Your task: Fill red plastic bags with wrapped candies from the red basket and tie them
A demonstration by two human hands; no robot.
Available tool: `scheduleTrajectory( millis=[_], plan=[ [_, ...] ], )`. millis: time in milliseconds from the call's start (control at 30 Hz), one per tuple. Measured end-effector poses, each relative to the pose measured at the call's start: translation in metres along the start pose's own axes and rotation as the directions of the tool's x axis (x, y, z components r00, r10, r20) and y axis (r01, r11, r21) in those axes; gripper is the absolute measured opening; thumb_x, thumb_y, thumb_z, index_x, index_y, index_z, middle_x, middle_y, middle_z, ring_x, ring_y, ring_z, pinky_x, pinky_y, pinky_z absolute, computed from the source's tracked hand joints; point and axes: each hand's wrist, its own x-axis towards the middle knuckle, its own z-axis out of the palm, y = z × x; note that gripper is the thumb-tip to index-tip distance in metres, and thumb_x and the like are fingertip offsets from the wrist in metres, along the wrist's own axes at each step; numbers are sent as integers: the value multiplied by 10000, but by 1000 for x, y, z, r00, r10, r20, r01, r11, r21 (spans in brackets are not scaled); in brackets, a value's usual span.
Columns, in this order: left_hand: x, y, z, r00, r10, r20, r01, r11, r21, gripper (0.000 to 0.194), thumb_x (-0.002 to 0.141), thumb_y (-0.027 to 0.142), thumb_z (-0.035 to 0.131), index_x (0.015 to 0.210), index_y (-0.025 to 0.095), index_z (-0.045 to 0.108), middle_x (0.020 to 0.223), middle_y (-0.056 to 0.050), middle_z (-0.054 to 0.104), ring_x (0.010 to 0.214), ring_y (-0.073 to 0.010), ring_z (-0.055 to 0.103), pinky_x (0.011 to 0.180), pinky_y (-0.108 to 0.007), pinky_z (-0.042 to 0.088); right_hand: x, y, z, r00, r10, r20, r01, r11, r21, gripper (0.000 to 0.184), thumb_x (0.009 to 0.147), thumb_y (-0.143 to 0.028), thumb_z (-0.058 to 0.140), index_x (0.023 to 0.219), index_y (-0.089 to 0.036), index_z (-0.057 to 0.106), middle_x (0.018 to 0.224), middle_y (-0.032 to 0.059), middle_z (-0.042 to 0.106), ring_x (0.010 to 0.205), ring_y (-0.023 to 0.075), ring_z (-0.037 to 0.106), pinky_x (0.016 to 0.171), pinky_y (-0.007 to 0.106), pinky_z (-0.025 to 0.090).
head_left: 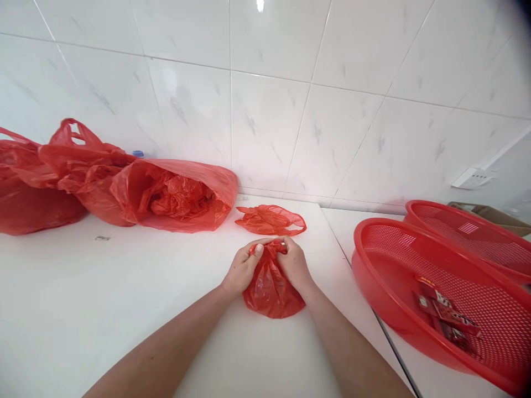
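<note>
A small red plastic bag [274, 290] rests on the white table, its top gathered and twisted between both hands. My left hand [244, 266] is closed on the left side of the bag's neck, thumb on top. On the other side, my right hand [295, 264] grips the bag's neck with its fingers curled in; some fingertips are hidden. What the bag contains cannot be made out through the plastic. Just beyond the hands lies a flat, crumpled red plastic bag [265, 220], touched by neither hand.
A large open red bag [226, 185] stuffed with crumpled red bags lies at the back left, beside full tied red bags [37, 207]. At right stand a red perforated basket [365, 249] holding several small packets [450, 315] and a second red basket [427, 205]. A tiled wall [269, 127] rises behind.
</note>
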Motion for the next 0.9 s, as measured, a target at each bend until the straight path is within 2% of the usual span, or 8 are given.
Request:
scheduleTrajectory(
  millis=[100, 167, 267, 400, 533, 633, 733, 900],
  plan=[
    [-3, -2, 3, 995, 101, 6, -101, 986, 129, 398, 881, 430, 427, 1182, 220, 581, 1230, -63, 564, 1143, -222, 498, 1021, -362, 338, 1, 2, -1, 998, -25, 64, 17, 993, 115, 214, 655, -151, 459, 758, -225, 633, 746, -17, 642, 672, 144, 547, 632, 262, 432],
    [-3, -5, 3, 989, 151, -7, -146, 970, 196, 388, 892, 408, 414, 1213, 243, 555, 1222, -52, 561, 1132, -209, 501, 1019, -356, 338, 1, 1, -4, 986, 25, 166, -73, 953, 294, 219, 652, -148, 474, 772, -220, 642, 709, -23, 634, 628, 135, 539, 616, 259, 435],
    [-3, -8, -1, 974, 226, -20, -210, 933, 292, 404, 905, 386, 386, 1273, 262, 500, 1203, -55, 554, 1117, -204, 498, 1007, -365, 348, 2, -1, -11, 942, 71, 329, -248, 806, 537, 223, 660, -193, 566, 863, -213, 654, 788, -7, 657, 684, 143, 579, 685, 281, 462],
    [-3, -9, -10, 932, 363, 1, -320, 821, 472, 415, 904, 371, 380, 1297, 279, 475, 1227, -74, 501, 1141, -222, 458, 991, -393, 350, 10, 3, -21, 956, 124, 267, -277, 688, 671, 249, 678, -318, 640, 898, -203, 649, 871, 23, 669, 731, 157, 603, 719, 309, 475],
    [-5, -8, -13, 887, 456, 73, -402, 683, 610, 328, 890, 357, 394, 1129, 271, 603, 1259, -77, 466, 1178, -248, 407, 980, -425, 341, 20, 21, -30, 974, 224, 31, -216, 881, 420, 183, 648, -277, 645, 814, -201, 641, 730, 11, 657, 660, 164, 593, 680, 317, 469],
    [-9, -6, -10, 853, 500, 152, -480, 636, 604, 254, 885, 321, 394, 890, 229, 631, 1088, -87, 563, 1096, -241, 460, 944, -422, 370, 25, 36, -41, 980, 99, -173, -99, 995, 12, 172, 701, -261, 543, 818, -203, 654, 799, 27, 665, 751, 180, 603, 740, 326, 459],
    [-14, -3, -4, 806, 544, 232, -570, 611, 549, 195, 880, 261, 395, 800, 214, 566, 924, -83, 598, 998, -224, 509, 882, -395, 412, 28, 47, -51, 968, 0, -253, -68, 963, -260, 229, 740, -242, 457, 851, -204, 654, 924, 46, 664, 843, 182, 601, 778, 322, 448],
    [-22, 1, 8, 684, 665, 299, -716, 536, 447, 162, 885, 237, 382, 772, 188, 487, 799, -68, 551, 841, -193, 527, 748, -363, 463, 30, 54, -56, 968, -26, -250, -70, 927, -368, 248, 747, -204, 422, 846, -194, 649, 937, 51, 655, 857, 175, 593, 764, 305, 438]
  ],
)
